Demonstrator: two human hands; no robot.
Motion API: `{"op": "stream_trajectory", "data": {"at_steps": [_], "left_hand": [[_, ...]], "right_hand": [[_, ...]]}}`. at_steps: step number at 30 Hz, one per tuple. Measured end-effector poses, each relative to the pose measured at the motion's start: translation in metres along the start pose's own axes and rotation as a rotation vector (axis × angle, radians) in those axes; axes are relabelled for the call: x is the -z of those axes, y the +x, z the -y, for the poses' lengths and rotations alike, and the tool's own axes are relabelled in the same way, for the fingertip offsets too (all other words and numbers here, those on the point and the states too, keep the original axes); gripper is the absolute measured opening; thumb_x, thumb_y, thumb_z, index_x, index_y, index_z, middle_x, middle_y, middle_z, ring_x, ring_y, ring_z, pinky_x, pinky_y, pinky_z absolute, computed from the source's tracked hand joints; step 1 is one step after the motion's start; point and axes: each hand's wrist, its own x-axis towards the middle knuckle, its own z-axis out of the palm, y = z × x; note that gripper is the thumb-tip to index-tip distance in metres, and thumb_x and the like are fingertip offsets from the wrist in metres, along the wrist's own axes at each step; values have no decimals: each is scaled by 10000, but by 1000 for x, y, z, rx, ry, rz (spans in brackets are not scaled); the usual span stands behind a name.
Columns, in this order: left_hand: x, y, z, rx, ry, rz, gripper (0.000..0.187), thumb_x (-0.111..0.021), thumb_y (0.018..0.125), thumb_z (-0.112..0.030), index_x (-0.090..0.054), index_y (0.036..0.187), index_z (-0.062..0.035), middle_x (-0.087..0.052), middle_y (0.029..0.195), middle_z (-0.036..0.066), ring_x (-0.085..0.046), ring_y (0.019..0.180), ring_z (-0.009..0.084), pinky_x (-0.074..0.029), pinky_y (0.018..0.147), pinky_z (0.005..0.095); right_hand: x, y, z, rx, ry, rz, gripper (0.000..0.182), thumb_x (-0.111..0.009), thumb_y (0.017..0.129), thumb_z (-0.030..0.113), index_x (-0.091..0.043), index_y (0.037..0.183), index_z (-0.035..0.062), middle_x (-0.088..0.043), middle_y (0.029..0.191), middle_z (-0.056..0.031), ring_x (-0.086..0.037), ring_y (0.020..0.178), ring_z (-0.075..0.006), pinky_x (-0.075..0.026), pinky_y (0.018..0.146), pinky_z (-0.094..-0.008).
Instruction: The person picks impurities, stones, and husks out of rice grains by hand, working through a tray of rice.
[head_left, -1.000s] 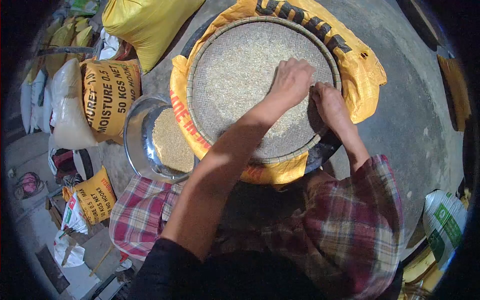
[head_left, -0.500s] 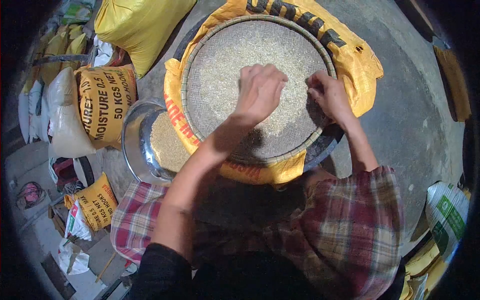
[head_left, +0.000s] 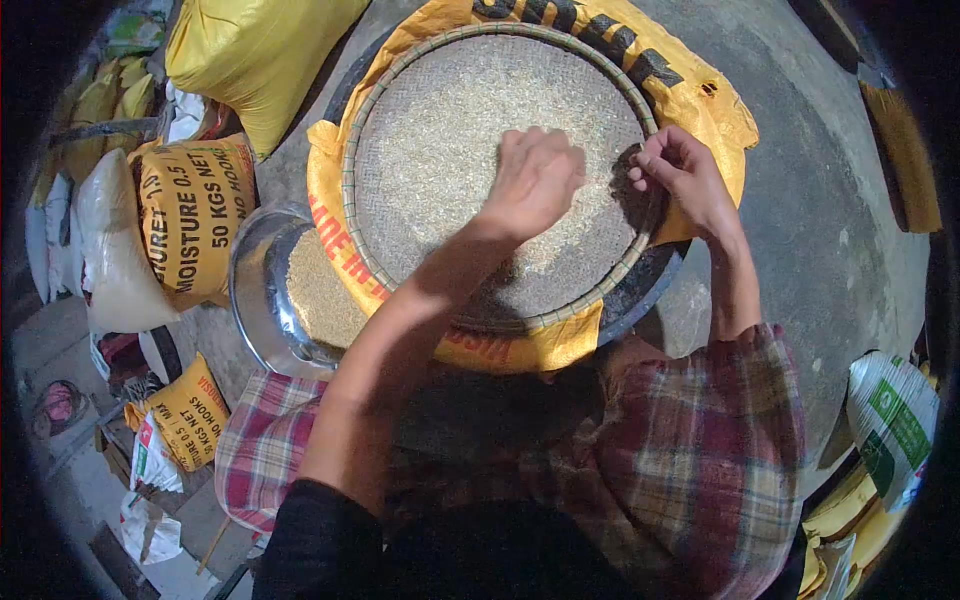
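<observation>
A round woven tray point(head_left: 348, 190) with a bamboo rim holds a thin spread of pale grain point(head_left: 440, 130). Over the middle of the grain is my left hand point(head_left: 540, 185), knuckles up and fingers curled downward, slightly blurred; whatever is under its fingertips is hidden. My right hand point(head_left: 690, 180) is raised at the tray's right rim, thumb and forefinger pinched together. Anything between those fingers is too small to name. Under the tray lies a yellow-orange sack point(head_left: 715, 125) with printed letters, draped over a dark round basin point(head_left: 640, 310).
Left of the tray stands a shiny metal bowl point(head_left: 255, 325) containing tan grain point(head_left: 322, 295). Beyond it are a printed orange sack point(head_left: 195, 220) and a full yellow sack point(head_left: 255, 60). A green-and-white bag point(head_left: 895, 420) lies at the right. Plaid cloth point(head_left: 700, 440) covers my lap.
My right hand has lifted from the grain toward the right rim, its fingers now pinched. My left hand has shifted slightly right over the grain. The view has moved a little.
</observation>
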Motion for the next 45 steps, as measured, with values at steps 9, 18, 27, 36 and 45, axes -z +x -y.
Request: {"op": "stream_trajectory", "data": {"at_steps": [9,18,27,36,45], "left_hand": [[18,-14,-11,207,-40,-91,79,-650,763,-163,-660,788,-89,-604,849,79,-555,859,281,-387,778,417],[-14,21,11,148,80,-219,193,-637,775,-149,-637,959,-90,-579,974,102,-525,919,299,-371,809,421],[44,-60,1,-223,207,109,226,-623,751,-119,-603,972,-76,-567,1004,74,-527,1010,253,-379,850,399],[140,-52,74,-8,40,394,117,-619,784,-115,-591,870,-40,-584,881,126,-567,883,307,-444,775,381],[59,-80,41,299,-25,170,423,-557,856,-163,-474,1243,-16,-428,1245,229,-407,1161,398,-320,1020,438]], "right_hand": [[-23,14,-5,286,-916,67,179,-650,706,6,-565,862,-9,-605,770,-196,-606,740,-329,-473,674,-384],[-12,15,0,264,-809,-6,101,-576,783,48,-527,785,-41,-605,745,-214,-610,704,-349,-475,658,-414],[-7,21,1,-90,114,164,55,-561,829,-4,-539,875,14,-590,834,-41,-589,727,-108,-500,662,-227],[-28,60,49,-240,-112,416,114,-571,909,157,-578,943,48,-582,827,8,-567,702,-68,-481,632,-214],[-50,84,70,-204,-458,551,115,-563,920,190,-588,911,78,-565,792,40,-541,716,-51,-462,649,-215]]}}
